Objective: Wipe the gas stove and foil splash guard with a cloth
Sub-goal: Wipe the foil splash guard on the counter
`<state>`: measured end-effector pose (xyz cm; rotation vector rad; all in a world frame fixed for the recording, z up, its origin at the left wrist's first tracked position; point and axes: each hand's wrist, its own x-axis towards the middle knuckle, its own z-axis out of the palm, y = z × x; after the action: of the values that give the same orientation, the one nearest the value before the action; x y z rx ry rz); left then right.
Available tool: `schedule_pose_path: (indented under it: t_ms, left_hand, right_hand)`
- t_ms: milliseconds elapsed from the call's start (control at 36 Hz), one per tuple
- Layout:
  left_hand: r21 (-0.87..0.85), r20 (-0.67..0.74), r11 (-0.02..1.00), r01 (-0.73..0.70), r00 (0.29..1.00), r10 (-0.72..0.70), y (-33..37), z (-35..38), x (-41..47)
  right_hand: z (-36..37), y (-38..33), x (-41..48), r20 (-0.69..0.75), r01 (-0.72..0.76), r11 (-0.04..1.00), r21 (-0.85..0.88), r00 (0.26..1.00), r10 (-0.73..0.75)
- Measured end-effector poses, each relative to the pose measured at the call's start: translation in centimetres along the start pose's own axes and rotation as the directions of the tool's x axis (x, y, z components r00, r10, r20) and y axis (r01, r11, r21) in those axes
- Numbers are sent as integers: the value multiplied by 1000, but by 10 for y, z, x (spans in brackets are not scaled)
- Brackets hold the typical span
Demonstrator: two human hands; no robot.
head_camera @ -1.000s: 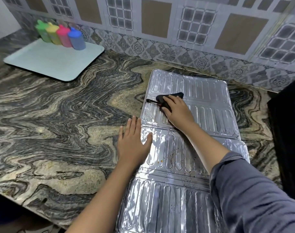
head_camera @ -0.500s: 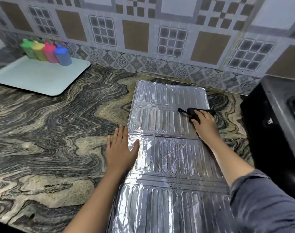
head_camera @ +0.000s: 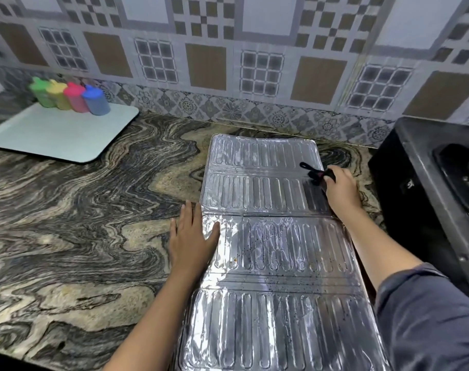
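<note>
Marbled table (head_camera: 81,215) carries the foil splash guard (head_camera: 268,236) at centre. My right hand (head_camera: 340,191) presses the cloth (head_camera: 315,174) on its far panel; left hand (head_camera: 192,236) lies flat, open. Nearer panels look spotted, and the gas stove (head_camera: 428,188) at right seems untouched.

No text, label, brand or number can be read anywhere. A small pale mark on the stove (head_camera: 409,184), right of the right hand (head_camera: 340,189), is too blurred to make out.

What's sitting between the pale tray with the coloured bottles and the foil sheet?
Nothing: in the head view, only bare swirled stone countertop separates the tray from the foil splash guard.
</note>
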<state>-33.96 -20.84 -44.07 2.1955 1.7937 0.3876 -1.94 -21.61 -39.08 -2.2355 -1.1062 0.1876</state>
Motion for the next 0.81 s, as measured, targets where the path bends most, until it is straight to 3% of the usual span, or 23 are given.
schedule_pose_path:
  t_ms: [111,278,417,556,667,806]
  left_hand:
    - [25,-69,1000,-9,998,11,8,-9,-9]
    - [218,-26,974,-63,997,70,14,-17,-12]
    - [179,17,982,-61,998,59,14,-27,-4]
    - [91,132,991,-94,988,81,6,-37,-7]
    - [-54,97,995,-86,991,91,-4,-34,-42]
    - [-93,100,992,-83,991,92,-23,-25,-90]
  right_hand:
    - [-15,-22,-15,-51,75,995,61,996,-72]
    - [-32,-44,-56,-59,110,981,157,993,-102]
    - [-34,-31,-101,5,128,974,188,991,-132]
    - [-30,-3,-139,74,101,989,111,991,-110]
    - [-23,20,-158,195,83,996,18,977,-85]
    - [-21,30,-162,276,225,947,-228,948,-159]
